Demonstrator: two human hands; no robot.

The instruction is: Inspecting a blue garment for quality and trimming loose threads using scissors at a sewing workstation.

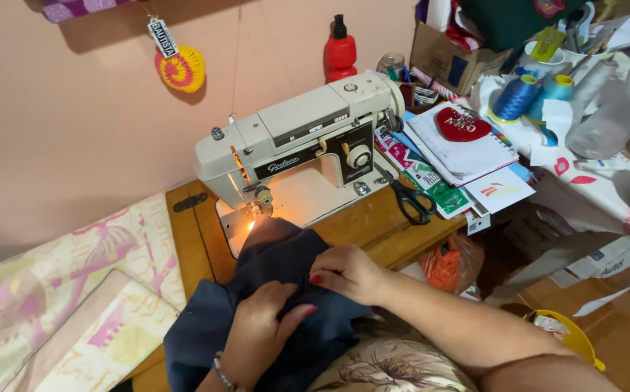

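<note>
Both hands are on the dark blue fabric [271,290], which runs from the lap at near left up to the needle of the cream sewing machine [300,141] at far. The right hand [347,272], nearer the needle, pinches a fold with curled fingers. The left hand [257,330], nearer the body, grips bunched cloth. Black scissors [411,199] lie well to the right.

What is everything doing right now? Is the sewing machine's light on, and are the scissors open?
Sewing machine: upright, its lamp lit.
Dark blue fabric: bunched, one edge under the needle area.
Left hand: pressing on the fabric.
Right hand: pinching a fold of it.
Scissors: lying flat, blades shut.
Red bottle: standing, cap on.
Blue thread cone: upright.
Notebook: closed.
</note>
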